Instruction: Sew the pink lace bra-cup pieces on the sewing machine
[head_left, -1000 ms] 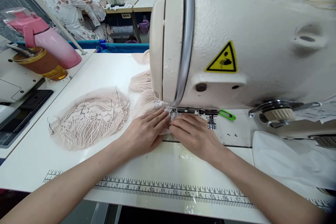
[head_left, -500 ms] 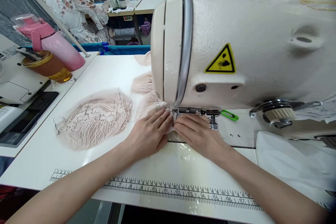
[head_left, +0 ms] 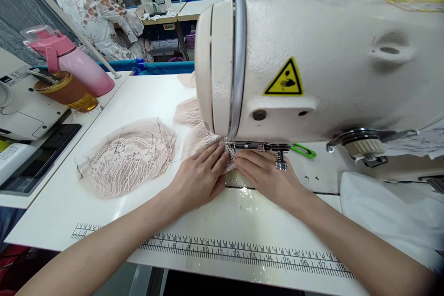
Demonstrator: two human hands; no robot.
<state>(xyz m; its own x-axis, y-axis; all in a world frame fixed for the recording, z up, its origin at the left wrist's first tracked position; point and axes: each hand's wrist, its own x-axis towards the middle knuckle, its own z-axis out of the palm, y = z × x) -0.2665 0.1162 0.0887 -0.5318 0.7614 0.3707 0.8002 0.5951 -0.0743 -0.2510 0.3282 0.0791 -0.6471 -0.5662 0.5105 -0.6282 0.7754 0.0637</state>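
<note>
Pale pink lace fabric [head_left: 201, 136] lies under the sewing machine head [head_left: 277, 69], bunched around the needle area. My left hand [head_left: 201, 171] rests flat on its near part, fingers stretched toward the presser foot. Close by on the right, my right hand [head_left: 268, 175] has its fingers bent and together at the lace edge beneath a metal attachment [head_left: 260, 146]; its thumb is hidden. The needle cannot be made out. To the left, a separate oval lace piece [head_left: 128, 159] with loose dark threads lies on the white table [head_left: 138, 212].
A pink bottle [head_left: 83, 67], a brown cup [head_left: 67, 92] and a dark phone [head_left: 52, 152] stand or lie at left. A green clip-like tool [head_left: 303, 150] sits behind my right hand. White cloth [head_left: 385, 212] lies at right. Another person [head_left: 100, 23] sits beyond.
The camera view has shifted slightly, so the machine head appears a little further left. Both hands keep nearly the same place at the lace, with my right hand marginally further right.
</note>
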